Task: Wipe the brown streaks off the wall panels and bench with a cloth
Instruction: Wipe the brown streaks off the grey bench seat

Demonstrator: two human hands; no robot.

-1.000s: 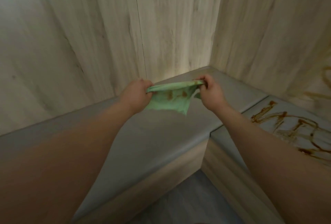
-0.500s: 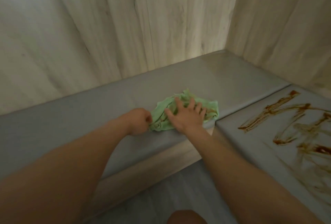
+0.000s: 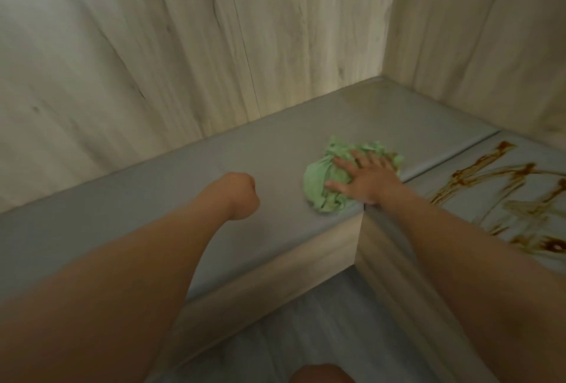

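Pressing cloth (image 3: 324, 189) flat under right hand (image 3: 367, 177); left hand (image 3: 242, 195) apart.

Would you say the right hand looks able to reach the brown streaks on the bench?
Probably yes: the right hand presses the green cloth beside the brown streaks, with only bare bench between.

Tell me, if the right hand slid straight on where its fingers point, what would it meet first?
Probably the wood-grain wall panel behind the bench; the right hand, flat on the green cloth, has only bare seat ahead.
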